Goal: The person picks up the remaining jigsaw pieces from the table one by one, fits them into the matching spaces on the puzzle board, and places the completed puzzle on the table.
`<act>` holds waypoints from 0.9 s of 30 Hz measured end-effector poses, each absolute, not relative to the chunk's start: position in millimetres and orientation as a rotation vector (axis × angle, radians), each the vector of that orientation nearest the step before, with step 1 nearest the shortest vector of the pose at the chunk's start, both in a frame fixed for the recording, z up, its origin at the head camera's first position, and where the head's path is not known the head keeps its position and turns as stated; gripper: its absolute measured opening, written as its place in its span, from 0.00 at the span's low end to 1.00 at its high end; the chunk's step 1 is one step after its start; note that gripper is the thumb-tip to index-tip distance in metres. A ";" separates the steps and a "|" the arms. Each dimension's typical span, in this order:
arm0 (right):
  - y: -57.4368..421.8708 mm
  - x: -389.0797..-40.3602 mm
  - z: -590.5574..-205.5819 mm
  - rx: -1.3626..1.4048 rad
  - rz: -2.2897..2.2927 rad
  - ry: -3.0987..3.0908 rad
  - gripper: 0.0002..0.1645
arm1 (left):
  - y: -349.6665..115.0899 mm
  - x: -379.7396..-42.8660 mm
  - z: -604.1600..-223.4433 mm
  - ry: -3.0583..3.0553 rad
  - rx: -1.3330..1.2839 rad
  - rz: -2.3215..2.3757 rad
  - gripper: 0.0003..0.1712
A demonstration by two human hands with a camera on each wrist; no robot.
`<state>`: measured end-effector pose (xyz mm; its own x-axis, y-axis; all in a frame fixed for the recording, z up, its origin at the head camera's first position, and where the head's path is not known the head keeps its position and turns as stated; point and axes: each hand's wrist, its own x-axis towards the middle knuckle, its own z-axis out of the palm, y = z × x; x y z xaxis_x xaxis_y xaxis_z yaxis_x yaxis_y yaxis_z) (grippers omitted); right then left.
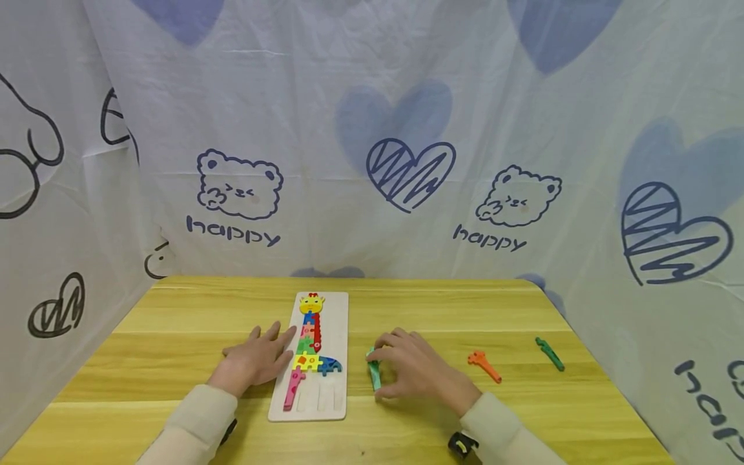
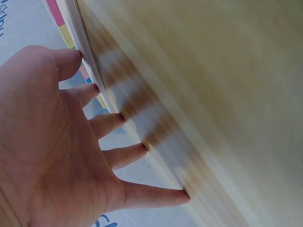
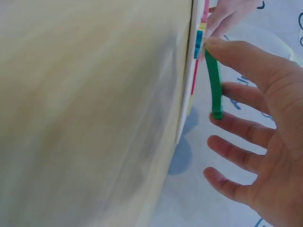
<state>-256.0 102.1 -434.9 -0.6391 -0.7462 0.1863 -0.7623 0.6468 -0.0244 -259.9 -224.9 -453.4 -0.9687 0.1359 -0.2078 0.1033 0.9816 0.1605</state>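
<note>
A wooden giraffe puzzle board (image 1: 279,413) lies on the table, with a yellow head, a coloured jigsaw neck and body, and a pink leg piece (image 1: 293,390) in it. Pale leg-shaped recesses show to the right of that leg. My left hand (image 1: 256,357) is spread at the board's left side, its thumb and index fingertip right at the edge in the left wrist view. To the right of the board, my right hand (image 1: 409,367) pinches a green leg-shaped puzzle piece (image 3: 215,85) between thumb and fingers. Its ring and little fingers stand away from the piece.
Farther right on the wooden table (image 1: 442,307) lie an orange puzzle piece (image 1: 485,366) and a dark green one (image 1: 549,354). A white printed curtain (image 1: 325,213) hangs behind the table and along both sides.
</note>
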 end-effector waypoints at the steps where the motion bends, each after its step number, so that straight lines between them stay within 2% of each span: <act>1: 99.7 -256.7 -433.4 1.256 0.140 -2.710 0.35 | -224.9 -259.8 -453.2 2.909 0.179 0.219 0.35; 27: 42.5 -259.2 -418.9 1.330 0.159 -2.768 0.32 | -224.6 -258.9 -451.7 2.906 0.202 0.235 0.35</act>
<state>-259.2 42.5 -418.9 -0.6243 -0.7741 0.1047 -0.7810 0.6212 -0.0644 -258.9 -224.6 -451.7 -0.9666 0.1531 -0.2055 0.1181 0.9779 0.1728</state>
